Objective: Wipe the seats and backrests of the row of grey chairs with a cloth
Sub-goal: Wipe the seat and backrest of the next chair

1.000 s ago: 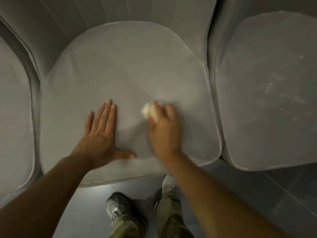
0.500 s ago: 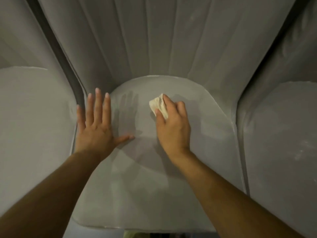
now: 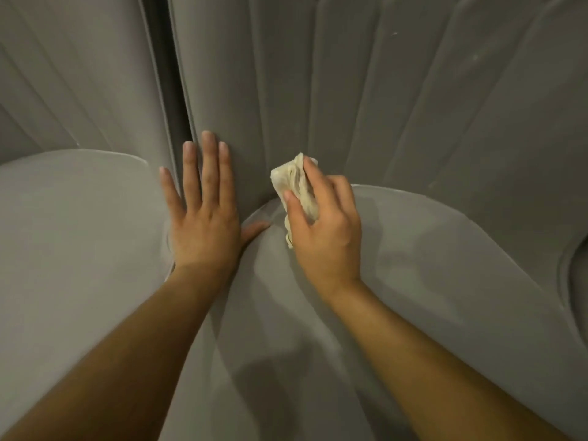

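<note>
A grey chair fills the view, its ribbed backrest (image 3: 350, 90) rising above its seat cushion (image 3: 429, 249). My right hand (image 3: 324, 224) grips a folded cream cloth (image 3: 294, 183) and holds it at the base of that backrest, where it meets the seat. My left hand (image 3: 203, 214) lies flat with fingers straight, pressed against the left edge of the same backrest beside the gap to the neighbouring chair.
The seat (image 3: 79, 233) and backrest (image 3: 73, 74) of the chair to the left lie beside my left arm. A dark gap (image 3: 165, 74) separates the two backrests. A third chair's edge (image 3: 576, 275) shows at far right.
Both hands have moved from the middle of the seat up to its back edge and the foot of the backrest. The view has tilted upward, so the floor and shoes are out of sight.
</note>
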Demonstrator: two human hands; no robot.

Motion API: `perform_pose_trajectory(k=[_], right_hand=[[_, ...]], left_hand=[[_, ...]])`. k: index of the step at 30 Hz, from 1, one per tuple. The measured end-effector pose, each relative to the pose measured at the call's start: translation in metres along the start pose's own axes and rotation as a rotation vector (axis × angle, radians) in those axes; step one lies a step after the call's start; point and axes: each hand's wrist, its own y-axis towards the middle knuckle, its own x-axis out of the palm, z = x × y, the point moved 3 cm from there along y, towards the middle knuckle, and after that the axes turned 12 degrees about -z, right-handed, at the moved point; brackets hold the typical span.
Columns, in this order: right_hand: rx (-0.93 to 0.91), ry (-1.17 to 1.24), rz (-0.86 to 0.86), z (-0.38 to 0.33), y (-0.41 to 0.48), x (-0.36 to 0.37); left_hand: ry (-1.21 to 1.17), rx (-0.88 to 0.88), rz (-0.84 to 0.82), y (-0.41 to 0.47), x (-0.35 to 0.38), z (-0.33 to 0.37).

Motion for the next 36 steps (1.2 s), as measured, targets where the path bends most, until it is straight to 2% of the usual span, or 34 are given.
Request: perform_pose_trajectory(k=[10, 16, 20, 22, 26, 28, 31, 34, 36], right_hand=[[-0.256, 0.012, 0.146, -0.018, 0.066, 0.019], [-0.219, -0.035, 0.086, 0.010, 0.038, 0.050], [-0.223, 0.022, 0.008, 0.014, 0.040, 0.039], [-0.293, 0.009, 0.079, -0.002, 0.053, 0.022], [-0.396, -0.006, 0.344, -0.036, 0.108, -0.009], [-0.412, -0.101, 0.311, -0.039, 0.122, -0.007], [-0.438, -0.231, 0.207, -0.015, 0.094, 0.013], [-0.455, -0.227, 0.058, 0.005, 0.074, 0.014], [-0.490, -0.222, 0.036, -0.004, 0.081, 0.002]], left_hand=[[0.035, 0.027, 0.179, 0.016, 0.006, -0.010], [0.045, 0.016, 0.243, 0.017, 0.010, -0.010], [0.041, 0.056, 0.249, 0.020, 0.006, -0.009], [0.020, 0.065, 0.257, 0.029, -0.003, -0.010], [0.004, 0.086, 0.257, 0.045, -0.013, -0.007], [-0.009, 0.085, 0.260, 0.045, -0.011, -0.006], [-0.010, 0.080, 0.251, 0.045, -0.009, -0.006], [0.010, 0.069, 0.222, 0.043, -0.014, -0.005], [0.019, 0.079, 0.200, 0.045, -0.022, -0.002]])
